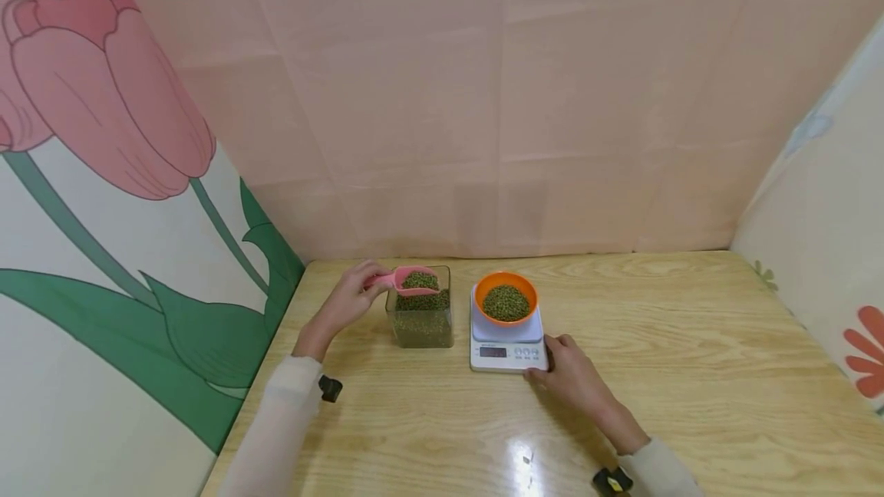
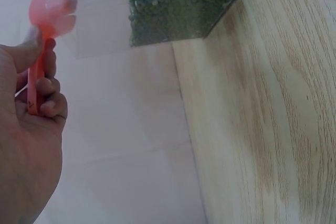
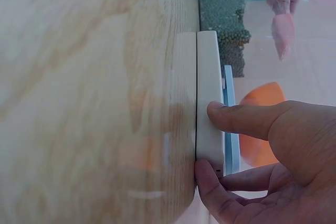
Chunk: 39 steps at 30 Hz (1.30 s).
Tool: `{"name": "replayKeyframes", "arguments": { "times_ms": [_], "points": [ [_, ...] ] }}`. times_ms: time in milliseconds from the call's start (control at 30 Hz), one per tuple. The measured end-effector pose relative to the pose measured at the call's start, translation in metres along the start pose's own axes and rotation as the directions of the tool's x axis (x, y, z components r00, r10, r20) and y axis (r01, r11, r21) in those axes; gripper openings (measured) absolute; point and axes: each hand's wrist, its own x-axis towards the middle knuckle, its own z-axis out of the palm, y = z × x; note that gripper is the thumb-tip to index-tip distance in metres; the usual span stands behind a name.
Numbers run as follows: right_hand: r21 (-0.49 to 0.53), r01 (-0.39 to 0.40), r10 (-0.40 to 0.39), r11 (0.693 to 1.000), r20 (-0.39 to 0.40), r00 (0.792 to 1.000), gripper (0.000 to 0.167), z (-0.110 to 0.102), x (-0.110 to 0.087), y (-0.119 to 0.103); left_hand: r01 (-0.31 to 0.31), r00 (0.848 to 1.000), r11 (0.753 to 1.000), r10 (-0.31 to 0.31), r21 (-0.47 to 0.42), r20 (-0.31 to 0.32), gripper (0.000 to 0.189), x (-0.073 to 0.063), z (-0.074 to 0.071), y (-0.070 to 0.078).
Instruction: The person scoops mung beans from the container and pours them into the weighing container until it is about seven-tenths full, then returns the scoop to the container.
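Observation:
My left hand (image 1: 351,299) grips the handle of a pink scoop (image 1: 398,278), which is loaded with green mung beans. The scoop is held over a clear square container (image 1: 423,333) partly filled with the same beans; in the left wrist view its bowl is up and away from the beans (image 2: 181,11). Right of the container, a white digital kitchen scale (image 1: 509,360) bears an orange bowl (image 1: 507,278) with mung beans inside. My right hand (image 1: 572,371) holds the scale's near right corner, thumb against its front edge and fingers at its side.
A light wood-grain table (image 1: 663,343) carries everything. A pinkish sheet (image 1: 497,113) covers the wall behind it. Walls with painted flowers stand at left and right. A dark wrist camera (image 1: 330,388) sits on the left sleeve, another (image 1: 611,481) by the right one.

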Motion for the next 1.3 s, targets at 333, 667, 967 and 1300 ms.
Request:
{"name": "replayKeyframes", "arguments": {
  "times_ms": [333,667,967,1300],
  "points": [
    [-0.001,0.004,-0.004,1.000,-0.011,1.000,0.070,0.000,0.000,0.001,0.009,1.000,1.000,-0.009,-0.018,0.000,0.023,0.001,-0.001,0.003],
    [0.000,0.010,-0.010,1.000,-0.010,1.000,0.071,0.000,-0.001,0.001,0.002,1.000,1.000,-0.002,-0.015,0.003,0.025,0.005,-0.004,0.008],
    [-0.011,0.016,-0.017,1.000,-0.015,1.000,0.071,0.001,-0.001,0.002,-0.016,1.000,0.999,0.015,-0.028,-0.005,0.025,0.010,-0.007,0.017],
    [-0.003,0.013,-0.013,1.000,-0.013,1.000,0.070,0.002,0.000,0.002,-0.023,1.000,1.000,0.023,-0.016,-0.007,0.025,0.018,-0.009,0.027]
  ]
}}
